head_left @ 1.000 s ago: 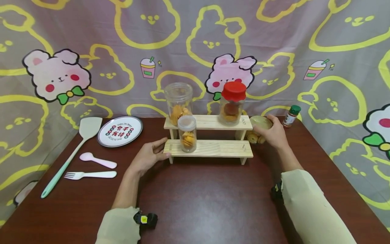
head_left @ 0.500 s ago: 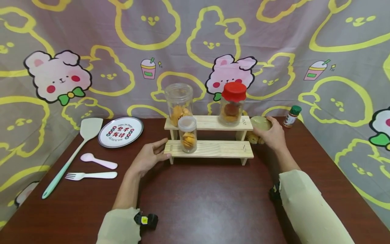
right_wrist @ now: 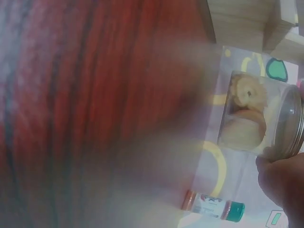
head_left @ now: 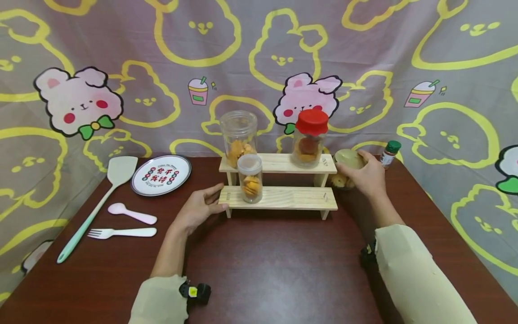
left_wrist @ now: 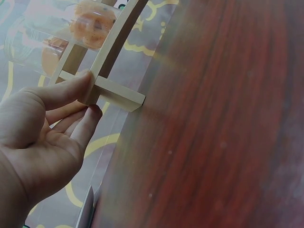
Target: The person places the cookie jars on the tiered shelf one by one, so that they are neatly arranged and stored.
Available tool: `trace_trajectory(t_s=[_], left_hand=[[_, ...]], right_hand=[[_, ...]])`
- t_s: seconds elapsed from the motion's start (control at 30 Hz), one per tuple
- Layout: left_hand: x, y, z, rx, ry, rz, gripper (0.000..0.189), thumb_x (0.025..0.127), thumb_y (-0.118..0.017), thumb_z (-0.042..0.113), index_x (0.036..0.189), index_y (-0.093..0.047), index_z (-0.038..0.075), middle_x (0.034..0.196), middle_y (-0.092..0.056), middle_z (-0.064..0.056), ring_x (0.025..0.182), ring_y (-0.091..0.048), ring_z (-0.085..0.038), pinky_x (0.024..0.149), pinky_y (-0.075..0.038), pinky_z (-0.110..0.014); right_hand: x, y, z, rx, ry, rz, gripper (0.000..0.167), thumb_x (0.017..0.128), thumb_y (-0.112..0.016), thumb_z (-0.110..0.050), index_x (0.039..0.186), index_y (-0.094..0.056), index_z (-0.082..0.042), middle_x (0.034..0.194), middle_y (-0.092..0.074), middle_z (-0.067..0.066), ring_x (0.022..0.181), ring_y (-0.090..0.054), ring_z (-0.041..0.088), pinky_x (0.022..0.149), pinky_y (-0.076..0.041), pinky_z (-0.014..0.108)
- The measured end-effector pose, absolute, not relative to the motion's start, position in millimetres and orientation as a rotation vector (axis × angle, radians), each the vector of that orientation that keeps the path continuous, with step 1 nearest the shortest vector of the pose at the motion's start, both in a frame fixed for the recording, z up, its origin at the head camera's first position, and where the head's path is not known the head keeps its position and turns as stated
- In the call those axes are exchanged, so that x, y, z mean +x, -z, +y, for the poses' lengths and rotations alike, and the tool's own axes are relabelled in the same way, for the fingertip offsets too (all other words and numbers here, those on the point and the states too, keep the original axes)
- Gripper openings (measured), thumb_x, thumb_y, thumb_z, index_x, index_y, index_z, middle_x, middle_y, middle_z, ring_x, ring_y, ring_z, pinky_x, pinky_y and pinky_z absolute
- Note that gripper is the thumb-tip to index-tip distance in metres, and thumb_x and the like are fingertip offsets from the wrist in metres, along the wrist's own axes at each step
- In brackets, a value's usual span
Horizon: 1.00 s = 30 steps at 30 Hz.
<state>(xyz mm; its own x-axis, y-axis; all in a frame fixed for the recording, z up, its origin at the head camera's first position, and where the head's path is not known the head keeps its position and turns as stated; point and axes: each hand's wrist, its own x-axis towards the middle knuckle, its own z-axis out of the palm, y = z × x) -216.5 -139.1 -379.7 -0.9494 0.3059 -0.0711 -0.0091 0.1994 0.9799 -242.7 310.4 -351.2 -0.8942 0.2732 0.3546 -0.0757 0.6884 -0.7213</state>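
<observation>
My left hand (head_left: 195,210) pinches the left end of the lower step of a two-step wooden rack (head_left: 295,196); in the left wrist view the thumb lies on the board's edge, with fingertips at its end. Beyond the rack's right end, my right hand (head_left: 367,174) grips a clear jar of cookies near its pale greenish lid (head_left: 348,158). The right wrist view shows cookies (right_wrist: 249,92) through this jar's side. A small white-lidded jar (head_left: 250,177) stands on the lower step. On the upper step are a large clear jar (head_left: 238,135) and a red-lidded jar (head_left: 310,141), both with cookies inside.
A green-capped seasoning bottle (head_left: 389,153) stands just beyond my right hand. To the left lie a white plate (head_left: 161,175), a long-handled spatula (head_left: 95,207), a pink spoon (head_left: 131,213) and a white fork (head_left: 121,232). A patterned cloth (head_left: 243,54) hangs behind the table (head_left: 279,261).
My right hand and the greenish-lidded jar have shifted slightly to the right and away from me, and the hand now overlaps the seasoning bottle. My left hand stays on the rack.
</observation>
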Motion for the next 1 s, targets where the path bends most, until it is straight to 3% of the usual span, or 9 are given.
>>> trace_trajectory(t_s=[0.3,0.57,0.77,1.0], left_hand=[[-216.2,377.7,-140.7,0.297,-1.801,2.245,0.073,0.094,-0.071,-0.001,0.155,-0.032,-0.006,0.162,-0.030,-0.020,0.147,-0.031,-0.030,0.114,-0.039,-0.032],[-216.6,375.8,-141.9,0.279,-1.791,2.261,0.073,0.093,-0.071,-0.001,0.155,-0.032,-0.005,0.162,-0.031,-0.018,0.145,-0.034,-0.030,0.110,-0.043,-0.029],[-216.0,376.8,-141.8,0.287,-1.786,2.262,0.073,0.094,-0.071,-0.001,0.155,-0.032,-0.005,0.161,-0.032,-0.019,0.145,-0.034,-0.031,0.109,-0.043,-0.030],[-215.6,379.0,-139.0,0.314,-1.829,2.229,0.072,0.093,-0.070,-0.004,0.154,-0.031,-0.008,0.160,-0.032,-0.021,0.145,-0.035,-0.030,0.110,-0.043,-0.029]], right_hand=[[-235.2,335.2,316.3,-0.151,-1.053,-2.483,0.083,0.084,-0.081,-0.044,0.146,-0.050,0.003,0.137,-0.055,0.030,0.108,-0.053,0.041,0.076,-0.045,0.041],[-226.9,317.2,316.9,-0.081,-1.044,-2.467,0.083,0.084,-0.083,-0.040,0.145,-0.050,0.004,0.139,-0.054,0.028,0.112,-0.051,0.040,0.076,-0.044,0.036],[-218.7,306.1,317.5,-0.035,-1.076,-2.462,0.084,0.084,-0.083,-0.039,0.148,-0.048,0.003,0.144,-0.051,0.027,0.118,-0.050,0.041,0.080,-0.044,0.039],[-207.2,293.5,317.3,0.026,-1.085,-2.480,0.084,0.083,-0.084,-0.038,0.148,-0.049,0.002,0.142,-0.052,0.028,0.112,-0.052,0.039,0.075,-0.042,0.032]])
